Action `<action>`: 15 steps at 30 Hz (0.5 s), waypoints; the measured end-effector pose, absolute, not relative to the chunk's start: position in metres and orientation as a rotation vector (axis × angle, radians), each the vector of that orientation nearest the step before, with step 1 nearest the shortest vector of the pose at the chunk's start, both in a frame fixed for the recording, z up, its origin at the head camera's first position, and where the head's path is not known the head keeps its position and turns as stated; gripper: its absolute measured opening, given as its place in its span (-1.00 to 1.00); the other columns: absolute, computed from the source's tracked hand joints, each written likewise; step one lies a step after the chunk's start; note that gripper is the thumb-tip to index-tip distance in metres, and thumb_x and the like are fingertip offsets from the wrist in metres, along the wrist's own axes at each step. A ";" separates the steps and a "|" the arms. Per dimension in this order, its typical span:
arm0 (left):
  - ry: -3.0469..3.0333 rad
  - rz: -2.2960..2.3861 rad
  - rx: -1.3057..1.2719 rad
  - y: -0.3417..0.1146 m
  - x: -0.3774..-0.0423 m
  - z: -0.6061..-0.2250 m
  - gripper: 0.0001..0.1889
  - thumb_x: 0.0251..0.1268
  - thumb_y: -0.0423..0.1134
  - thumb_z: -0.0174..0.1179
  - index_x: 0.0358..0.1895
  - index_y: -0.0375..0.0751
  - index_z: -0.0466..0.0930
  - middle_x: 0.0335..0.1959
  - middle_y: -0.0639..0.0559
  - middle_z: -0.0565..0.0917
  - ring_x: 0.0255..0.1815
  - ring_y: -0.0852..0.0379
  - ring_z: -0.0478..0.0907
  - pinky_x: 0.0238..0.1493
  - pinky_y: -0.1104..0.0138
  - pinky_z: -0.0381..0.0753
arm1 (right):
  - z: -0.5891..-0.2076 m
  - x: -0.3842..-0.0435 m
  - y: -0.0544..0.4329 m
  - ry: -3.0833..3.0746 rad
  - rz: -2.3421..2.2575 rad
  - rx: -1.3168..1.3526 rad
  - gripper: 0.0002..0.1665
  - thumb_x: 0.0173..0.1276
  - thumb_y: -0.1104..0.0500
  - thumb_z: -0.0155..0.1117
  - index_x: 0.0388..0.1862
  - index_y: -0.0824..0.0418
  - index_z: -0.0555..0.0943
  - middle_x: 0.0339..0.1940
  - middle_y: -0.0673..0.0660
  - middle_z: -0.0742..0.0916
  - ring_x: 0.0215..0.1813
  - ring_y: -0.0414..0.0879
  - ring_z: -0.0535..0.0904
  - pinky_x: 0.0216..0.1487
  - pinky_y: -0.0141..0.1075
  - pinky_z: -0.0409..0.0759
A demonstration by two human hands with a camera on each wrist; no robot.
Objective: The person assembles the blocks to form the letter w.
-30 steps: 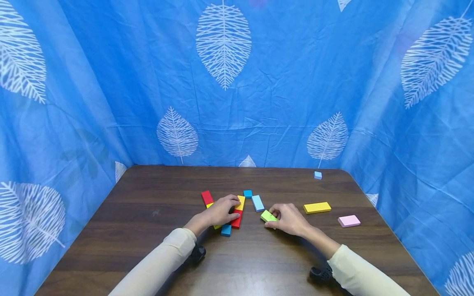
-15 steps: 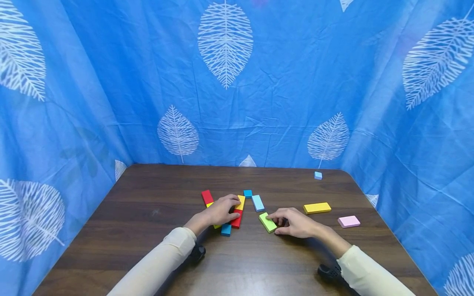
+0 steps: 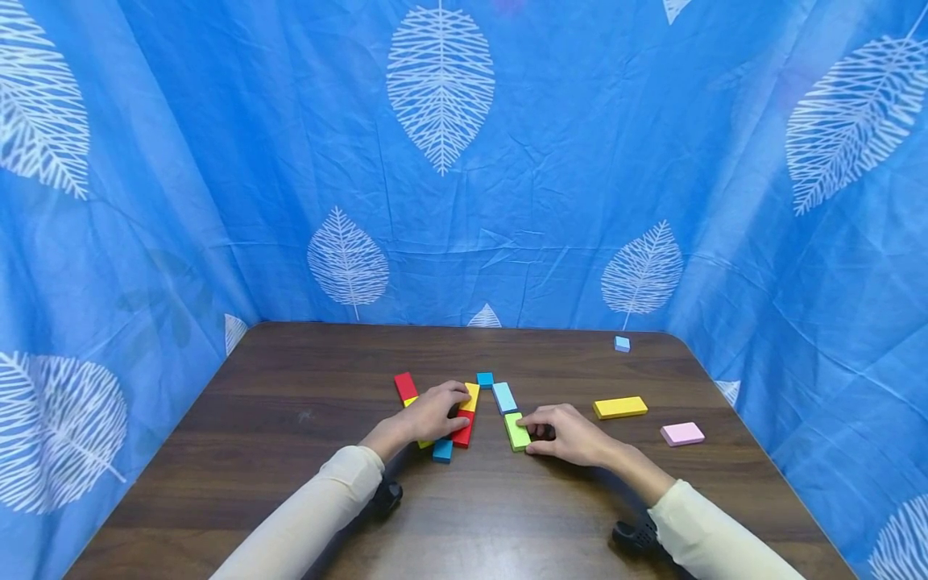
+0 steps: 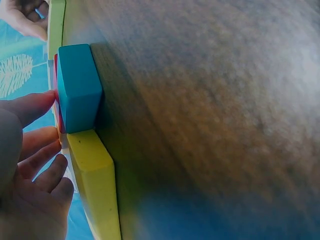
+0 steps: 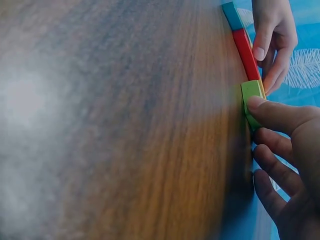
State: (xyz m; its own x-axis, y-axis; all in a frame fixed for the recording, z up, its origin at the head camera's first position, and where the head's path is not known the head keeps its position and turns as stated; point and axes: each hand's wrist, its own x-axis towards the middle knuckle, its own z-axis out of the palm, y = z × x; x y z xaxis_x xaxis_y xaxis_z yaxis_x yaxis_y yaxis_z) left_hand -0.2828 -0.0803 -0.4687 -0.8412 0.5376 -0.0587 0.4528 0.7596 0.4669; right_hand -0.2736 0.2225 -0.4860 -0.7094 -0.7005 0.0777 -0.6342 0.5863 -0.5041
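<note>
A light green block [image 3: 517, 437] lies flat with its far end right at a light blue block [image 3: 504, 398]. My right hand [image 3: 569, 436] holds the green block between thumb and index finger from its right side; the right wrist view shows the thumb [image 5: 256, 103] on its near end. My left hand [image 3: 432, 413] rests over the left group, thumb at a red block [image 3: 461, 436] and forefinger at a yellow-orange block [image 3: 471, 395]. Below that hand sit a blue block [image 3: 442, 451] and a yellow block [image 4: 92, 165], mostly hidden in the head view.
Another red block [image 3: 405, 387] lies left of the left hand, and a small blue block [image 3: 485, 379] sits behind the light blue one. On the right are a long yellow block [image 3: 620, 408], a pink block [image 3: 682, 434] and a small pale blue block [image 3: 622, 344] near the far edge.
The green block has turned and shifted left, now in line with the light blue block. My right hand's fingers moved round to its right side. The left hand stays put.
</note>
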 end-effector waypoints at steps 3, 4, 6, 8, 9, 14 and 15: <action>2.764 0.666 0.792 -0.080 -0.283 -0.468 -0.48 0.44 -0.13 0.35 0.37 -0.28 0.57 0.37 -0.11 0.48 0.36 -0.08 0.42 0.38 0.08 0.45 | -0.486 -0.276 0.222 2.689 -0.772 -1.116 -0.55 0.38 0.08 0.50 0.20 0.17 0.72 -0.25 -0.16 0.65 -0.25 -0.25 0.50 -0.21 -0.32 0.55; 2.764 0.669 0.793 -0.080 -0.283 -0.468 -0.48 0.44 -0.13 0.35 0.37 -0.28 0.57 0.37 -0.11 0.48 0.36 -0.08 0.42 0.38 0.08 0.45 | -0.486 -0.276 0.222 2.691 -0.772 -1.113 -0.55 0.39 0.08 0.50 0.21 0.17 0.72 -0.25 -0.16 0.65 -0.24 -0.25 0.50 -0.20 -0.31 0.55; 2.766 0.674 0.790 -0.080 -0.283 -0.469 -0.48 0.43 -0.13 0.36 0.36 -0.28 0.57 0.36 -0.11 0.48 0.36 -0.08 0.42 0.37 0.08 0.46 | -0.486 -0.277 0.221 2.692 -0.777 -1.111 -0.55 0.39 0.07 0.49 0.21 0.17 0.72 -0.24 -0.16 0.65 -0.23 -0.24 0.51 -0.19 -0.31 0.55; 2.769 0.674 0.788 -0.081 -0.284 -0.469 -0.48 0.43 -0.13 0.36 0.36 -0.27 0.57 0.36 -0.10 0.49 0.36 -0.08 0.42 0.37 0.09 0.47 | -0.486 -0.278 0.221 2.691 -0.778 -1.113 -0.55 0.39 0.06 0.49 0.21 0.17 0.71 -0.24 -0.16 0.64 -0.23 -0.24 0.51 -0.19 -0.31 0.55; 2.771 0.673 0.789 -0.081 -0.284 -0.469 -0.48 0.43 -0.13 0.36 0.36 -0.27 0.57 0.36 -0.10 0.49 0.36 -0.08 0.42 0.37 0.09 0.47 | -0.487 -0.278 0.221 2.692 -0.776 -1.113 -0.54 0.40 0.05 0.48 0.22 0.16 0.71 -0.24 -0.17 0.64 -0.23 -0.24 0.51 -0.19 -0.31 0.54; 2.772 0.663 0.808 -0.081 -0.285 -0.470 -0.48 0.43 -0.13 0.37 0.35 -0.28 0.58 0.35 -0.11 0.49 0.35 -0.07 0.43 0.37 0.10 0.46 | -0.489 -0.278 0.221 2.691 -0.783 -1.115 -0.55 0.42 0.04 0.47 0.23 0.15 0.70 -0.25 -0.17 0.62 -0.23 -0.24 0.50 -0.20 -0.31 0.52; 2.770 0.664 0.807 -0.081 -0.286 -0.470 -0.48 0.42 -0.13 0.37 0.35 -0.28 0.58 0.35 -0.11 0.49 0.35 -0.07 0.43 0.37 0.09 0.47 | -0.489 -0.278 0.221 2.690 -0.787 -1.115 -0.55 0.42 0.04 0.46 0.23 0.14 0.70 -0.25 -0.17 0.62 -0.23 -0.24 0.49 -0.21 -0.31 0.52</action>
